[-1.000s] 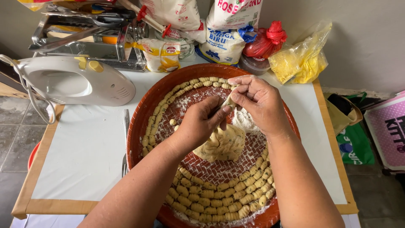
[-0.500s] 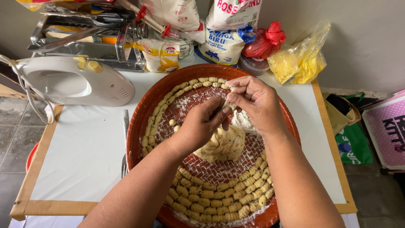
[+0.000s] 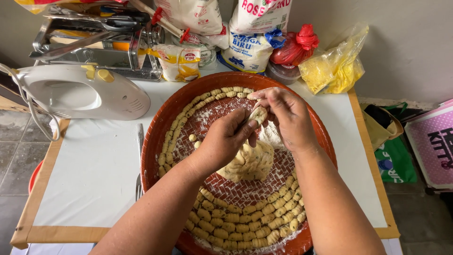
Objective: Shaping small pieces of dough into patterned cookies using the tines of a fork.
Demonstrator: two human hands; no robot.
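A round reddish-brown woven tray (image 3: 163, 127) lies on a white table. Several small ridged dough pieces (image 3: 245, 222) line its rim. A pale lump of dough (image 3: 252, 163) sits in the middle on a dusting of flour. Above the lump my left hand (image 3: 224, 139) and my right hand (image 3: 288, 118) meet, and the fingertips of both pinch one small dough piece (image 3: 258, 114). Two loose dough balls (image 3: 194, 140) lie on the tray just left of my left hand.
A white electric hand mixer (image 3: 80, 92) rests at the table's left. At the back stand a metal pasta machine (image 3: 94, 45), flour bags (image 3: 257, 33), a red bag (image 3: 297, 45) and a yellow bag (image 3: 335, 66). A knife (image 3: 139, 156) lies left of the tray.
My hands have shifted slightly while working the small dough piece between the fingertips; it now shows more clearly. The tray and the dough lump have not moved.
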